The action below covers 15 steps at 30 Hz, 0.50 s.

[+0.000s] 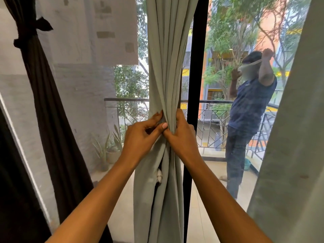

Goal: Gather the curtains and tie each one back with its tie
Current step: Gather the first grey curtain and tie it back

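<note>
Glass panes set in a black upright frame (pixel 196 67) look out on a balcony with a metal railing (pixel 126 99), potted plants (pixel 112 155) and trees, where a person in a dark blue shirt (pixel 250 106) stands with both arms raised. At the left a dark brown curtain (pixel 52 120) hangs bunched, cinched high up by a knotted dark tie (pixel 29 35). At the centre, just left of the frame, a grey-green curtain (pixel 166 58) is drawn into a narrow bundle of folds. On the bundle's left side the left hand (pixel 142 135) pinches the folds between thumb and curled fingers. From the right the right hand (pixel 182 135) curls round the bundle, touching the other hand at the same height. Below them a small white scrap (pixel 159 175) shows in a gap between folds; what it is cannot be told. A pale curtain (pixel 289 155) hangs at the far right.
</note>
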Available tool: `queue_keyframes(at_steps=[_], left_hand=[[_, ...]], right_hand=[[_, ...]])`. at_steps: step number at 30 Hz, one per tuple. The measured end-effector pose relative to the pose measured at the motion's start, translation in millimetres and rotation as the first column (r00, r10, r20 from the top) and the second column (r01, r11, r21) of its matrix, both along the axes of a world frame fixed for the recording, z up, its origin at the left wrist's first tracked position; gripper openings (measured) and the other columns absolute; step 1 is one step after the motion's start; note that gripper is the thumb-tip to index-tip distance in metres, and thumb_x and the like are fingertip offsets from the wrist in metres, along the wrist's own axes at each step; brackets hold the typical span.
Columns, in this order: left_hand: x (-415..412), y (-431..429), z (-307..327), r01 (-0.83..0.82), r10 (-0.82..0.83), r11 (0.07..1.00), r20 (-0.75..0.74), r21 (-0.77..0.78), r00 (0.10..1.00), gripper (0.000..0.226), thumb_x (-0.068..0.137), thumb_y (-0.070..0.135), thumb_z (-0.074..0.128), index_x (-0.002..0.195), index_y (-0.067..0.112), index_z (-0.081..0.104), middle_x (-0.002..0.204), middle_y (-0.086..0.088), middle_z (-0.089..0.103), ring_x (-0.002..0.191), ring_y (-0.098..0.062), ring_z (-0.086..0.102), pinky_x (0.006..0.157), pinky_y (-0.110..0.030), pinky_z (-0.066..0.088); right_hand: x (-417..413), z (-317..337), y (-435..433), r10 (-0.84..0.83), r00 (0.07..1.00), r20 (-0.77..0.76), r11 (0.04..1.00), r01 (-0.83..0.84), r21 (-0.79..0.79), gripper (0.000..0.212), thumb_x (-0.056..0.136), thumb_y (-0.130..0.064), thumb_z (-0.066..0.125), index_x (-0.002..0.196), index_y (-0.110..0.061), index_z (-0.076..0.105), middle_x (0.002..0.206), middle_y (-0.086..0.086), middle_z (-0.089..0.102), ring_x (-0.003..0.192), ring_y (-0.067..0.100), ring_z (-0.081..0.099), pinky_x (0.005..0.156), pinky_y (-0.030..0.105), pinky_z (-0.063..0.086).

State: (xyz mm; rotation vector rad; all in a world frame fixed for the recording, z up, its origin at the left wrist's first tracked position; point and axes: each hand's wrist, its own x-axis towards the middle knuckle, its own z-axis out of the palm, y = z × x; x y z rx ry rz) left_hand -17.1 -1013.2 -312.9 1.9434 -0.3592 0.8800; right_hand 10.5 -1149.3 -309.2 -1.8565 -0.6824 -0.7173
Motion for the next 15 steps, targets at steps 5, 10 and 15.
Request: queue_keyframes(at_steps=[5,10,15], left_hand=[[-2,1,-25,0.144,-0.147,0.982,-0.015,-0.124,0.989,0.034,0.083,0.04,0.068,0.114,0.051,0.06,0.121,0.007,0.067,0.109,0.002,0.063,0.088,-0.014,0.051],[1,5,-36,0.196,-0.214,0.954,-0.058,-0.228,0.975,0.031,0.081,0.033,0.069,0.112,0.038,0.065,0.101,0.025,0.07,0.103,-0.001,0.066,0.082,-0.014,0.052],[8,9,-45,0.202,-0.249,0.921,-0.106,-0.333,0.963,0.029,0.084,0.009,0.07,0.111,0.02,0.068,0.093,0.011,0.075,0.093,-0.01,0.071,0.074,-0.019,0.056]], right_hand=[[0,-27,-5,0.023,0.999,-0.045,1.0,-0.023,0.01,0.04,0.084,-0.038,0.066,0.12,-0.024,0.053,0.086,-0.028,0.055,0.076,-0.022,0.054,0.065,-0.004,0.04],[1,-47,-9,0.055,0.991,-0.119,0.998,-0.053,0.017,0.039,0.079,-0.036,0.071,0.114,-0.023,0.063,0.091,-0.022,0.064,0.084,-0.012,0.062,0.072,0.008,0.051],[1,-56,-11,0.022,0.988,-0.155,1.0,-0.025,-0.017,0.037,0.077,-0.036,0.074,0.108,-0.017,0.067,0.095,-0.005,0.072,0.079,-0.003,0.064,0.071,0.011,0.052]])
